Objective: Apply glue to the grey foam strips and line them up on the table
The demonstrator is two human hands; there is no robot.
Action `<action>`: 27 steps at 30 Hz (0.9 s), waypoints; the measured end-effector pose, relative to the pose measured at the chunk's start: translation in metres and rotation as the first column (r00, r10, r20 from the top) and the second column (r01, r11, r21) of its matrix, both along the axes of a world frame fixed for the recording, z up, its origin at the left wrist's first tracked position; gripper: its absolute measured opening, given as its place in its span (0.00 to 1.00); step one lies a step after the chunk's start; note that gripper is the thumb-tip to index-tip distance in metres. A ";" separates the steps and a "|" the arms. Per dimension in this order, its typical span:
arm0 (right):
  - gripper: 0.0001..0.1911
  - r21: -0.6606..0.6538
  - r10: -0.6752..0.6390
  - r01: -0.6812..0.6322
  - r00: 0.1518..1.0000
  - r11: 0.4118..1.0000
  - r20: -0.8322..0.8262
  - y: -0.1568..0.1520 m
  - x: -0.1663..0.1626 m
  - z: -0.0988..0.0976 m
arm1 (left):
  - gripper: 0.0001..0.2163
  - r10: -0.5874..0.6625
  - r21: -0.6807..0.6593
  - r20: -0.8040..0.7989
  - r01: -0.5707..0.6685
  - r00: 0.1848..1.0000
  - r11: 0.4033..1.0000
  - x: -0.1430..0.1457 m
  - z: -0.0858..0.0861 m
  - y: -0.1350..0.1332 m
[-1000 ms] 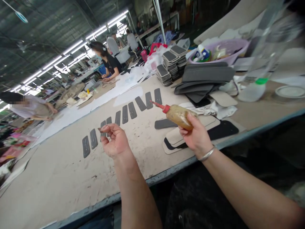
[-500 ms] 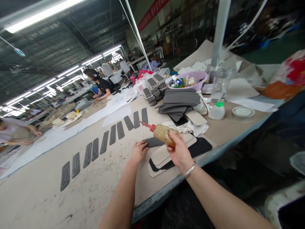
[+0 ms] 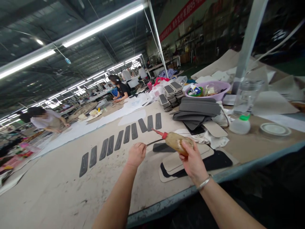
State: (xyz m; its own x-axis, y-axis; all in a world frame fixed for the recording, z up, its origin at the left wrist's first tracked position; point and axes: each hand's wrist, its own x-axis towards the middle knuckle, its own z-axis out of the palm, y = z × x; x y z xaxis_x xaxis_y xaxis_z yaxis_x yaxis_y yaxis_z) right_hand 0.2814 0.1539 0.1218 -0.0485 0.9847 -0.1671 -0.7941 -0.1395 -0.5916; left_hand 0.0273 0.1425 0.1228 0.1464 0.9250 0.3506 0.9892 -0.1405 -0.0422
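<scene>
My right hand [image 3: 193,160] grips a squeeze bottle [image 3: 177,142] of amber glue with a red nozzle pointing left, held above the table. My left hand [image 3: 136,153] is closed on the end of a thin dark strip piece [image 3: 154,142], lifted off the surface and seen edge-on under the nozzle. Another dark strip [image 3: 163,147] lies flat just behind the bottle. Beige and black flat pieces [image 3: 176,166] are stacked below my right hand near the table edge. A row of several dark strips [image 3: 119,141] lies spread across the beige table [image 3: 59,184].
A pile of grey pads [image 3: 199,108], stacks of small padded pieces [image 3: 171,94], a purple basin [image 3: 209,89], a clear jar [image 3: 246,95], a green-capped bottle [image 3: 240,124] and a lid [image 3: 274,128] sit at the right. Other people [image 3: 119,89] work at benches further left.
My left hand, empty and raised a second ago, went to the strip by the bottle, pinched it and lifted it. The right hand kept the glue bottle. My view swung upward.
</scene>
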 end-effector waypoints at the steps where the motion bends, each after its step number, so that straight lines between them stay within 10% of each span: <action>1: 0.23 0.013 0.004 -0.004 1.000 1.000 0.008 -0.001 0.000 0.000 | 0.10 0.031 0.045 -0.031 -0.029 0.999 0.999 -0.004 0.007 -0.019; 5: 0.22 0.047 0.091 -0.093 0.995 0.995 0.051 -0.011 -0.007 0.003 | 0.06 0.139 0.174 -0.185 -0.106 0.973 0.979 -0.017 0.007 -0.110; 11: 0.21 0.132 0.264 -0.313 0.918 0.941 0.295 -0.046 -0.036 0.001 | 0.06 0.142 0.009 -0.100 -0.142 0.985 0.990 0.001 -0.038 -0.205; 16: 0.21 0.300 0.228 -0.507 0.739 0.808 0.634 -0.074 -0.054 -0.009 | 0.09 0.153 0.007 0.145 -0.156 0.977 0.988 -0.005 -0.057 -0.235; 21: 0.21 0.460 -0.143 -0.676 0.470 0.576 0.871 -0.089 -0.062 -0.015 | 0.12 0.080 0.039 0.268 -0.093 0.960 0.995 -0.024 -0.068 -0.255; 27: 0.19 0.483 -0.245 -0.777 0.417 0.403 0.875 -0.096 -0.070 -0.017 | 0.12 0.007 0.029 0.283 -0.016 0.959 0.999 -0.028 -0.077 -0.245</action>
